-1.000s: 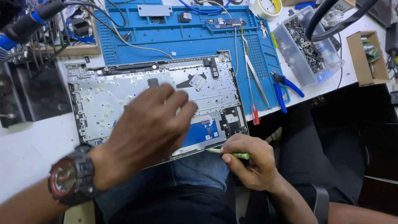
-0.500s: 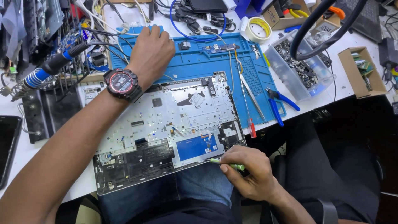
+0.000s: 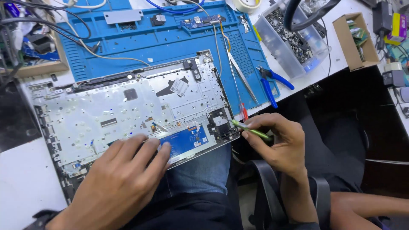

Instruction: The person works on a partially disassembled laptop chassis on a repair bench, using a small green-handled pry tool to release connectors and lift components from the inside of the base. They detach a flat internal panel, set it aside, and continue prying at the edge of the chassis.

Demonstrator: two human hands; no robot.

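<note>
At the far left, a dark slab [image 3: 15,115] lies on the white worktop [image 3: 21,191], beside a wooden-framed tray [image 3: 40,68] crossed by black cables. The left hand [image 3: 123,183] lies flat, palm down, on the near edge of the opened silver-grey laptop palmrest shell [image 3: 128,106], fingers spread slightly apart and clamped on nothing, fingertips touching the metal just beside the small blue rectangular circuit board [image 3: 185,142]. The shell is a thin, stamped metal plate dotted with screw bosses; it overhangs the worktop's edge above the person's jeans and sits half on the ribbed blue silicone repair mat [image 3: 170,42]. A slim pair of steel tweezers [image 3: 240,76] and a red-handled screwdriver [image 3: 243,111] lie on the mat near the shell's right edge, then blue-handled pliers [image 3: 272,83]. The right hand [image 3: 279,142] has its fingers curled tightly around a thin green-handled tool [image 3: 251,130], tip meeting the shell's near right corner. Farther right stand a clear plastic box [image 3: 294,42] full of dark screws and a small open cardboard box [image 3: 355,40].
</note>
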